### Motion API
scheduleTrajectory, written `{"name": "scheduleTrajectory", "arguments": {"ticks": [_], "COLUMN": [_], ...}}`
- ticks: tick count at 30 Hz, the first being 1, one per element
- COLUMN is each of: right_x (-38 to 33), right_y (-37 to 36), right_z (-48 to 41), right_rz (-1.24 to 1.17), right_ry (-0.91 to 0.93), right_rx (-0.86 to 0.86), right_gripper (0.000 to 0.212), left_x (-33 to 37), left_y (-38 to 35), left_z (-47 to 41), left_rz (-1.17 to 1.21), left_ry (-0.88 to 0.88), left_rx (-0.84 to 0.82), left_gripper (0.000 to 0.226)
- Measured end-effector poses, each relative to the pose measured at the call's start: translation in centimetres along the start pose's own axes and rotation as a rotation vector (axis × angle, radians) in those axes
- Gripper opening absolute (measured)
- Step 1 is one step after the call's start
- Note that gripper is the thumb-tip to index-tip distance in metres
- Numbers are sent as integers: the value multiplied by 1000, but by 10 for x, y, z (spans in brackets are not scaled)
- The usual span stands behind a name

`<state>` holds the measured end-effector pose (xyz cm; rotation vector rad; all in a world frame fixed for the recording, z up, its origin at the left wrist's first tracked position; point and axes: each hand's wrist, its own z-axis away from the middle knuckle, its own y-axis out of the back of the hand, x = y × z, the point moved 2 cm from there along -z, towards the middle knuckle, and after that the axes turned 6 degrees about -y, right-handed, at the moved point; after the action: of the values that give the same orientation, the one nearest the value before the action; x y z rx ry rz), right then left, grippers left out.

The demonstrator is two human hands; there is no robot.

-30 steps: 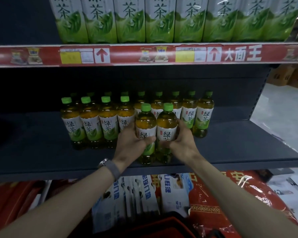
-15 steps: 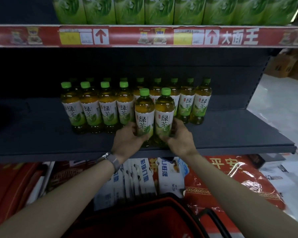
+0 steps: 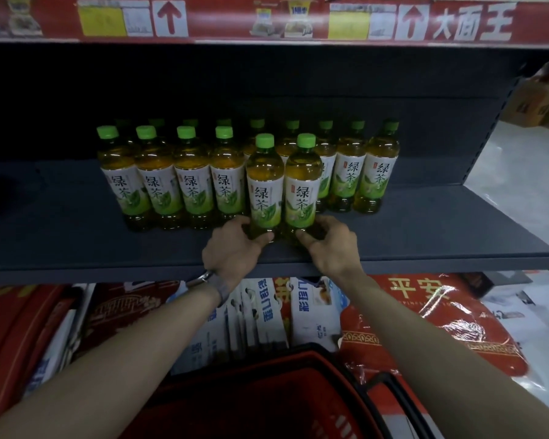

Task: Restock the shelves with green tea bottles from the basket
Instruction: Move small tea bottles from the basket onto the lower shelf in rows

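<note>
At frame centre, the left hand (image 3: 235, 245) and right hand (image 3: 330, 245) each grip a green tea bottle (image 3: 264, 185) base, fingers (image 3: 260, 238) curled, probably to seat both upright on the shelf (image 3: 425, 236).

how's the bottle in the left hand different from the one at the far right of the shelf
The left-hand bottle is held low down by the left hand; the far-right bottle stands free. The left-hand bottle sits nearer the front edge of the shelf; the far-right bottle is further back. Both stand upright with green caps, the same labels and amber tea.
</note>
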<state>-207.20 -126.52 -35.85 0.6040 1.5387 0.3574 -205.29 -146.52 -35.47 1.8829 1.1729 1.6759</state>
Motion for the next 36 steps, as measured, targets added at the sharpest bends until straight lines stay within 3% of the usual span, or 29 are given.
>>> {"name": "scheduleTrajectory", "arguments": {"ticks": [17,23,36], "right_x": [1,2,8], "right_y": [-11,-13,-21], "right_z": [-38,-32,-40], "right_rz": [-16,84,162], "right_ry": [-42,-28,-4], "right_rx": [-22,-32,9], "right_gripper": [58,62,55], "left_x": [-5,-8,1], "left_y": [-18,-20,-28], "left_z": [-23,-19,-17], "left_rz": [-81,-82,-204], "left_ry": [36,12,16], "left_rx": [134,162,161], "left_gripper": [67,60,53]}}
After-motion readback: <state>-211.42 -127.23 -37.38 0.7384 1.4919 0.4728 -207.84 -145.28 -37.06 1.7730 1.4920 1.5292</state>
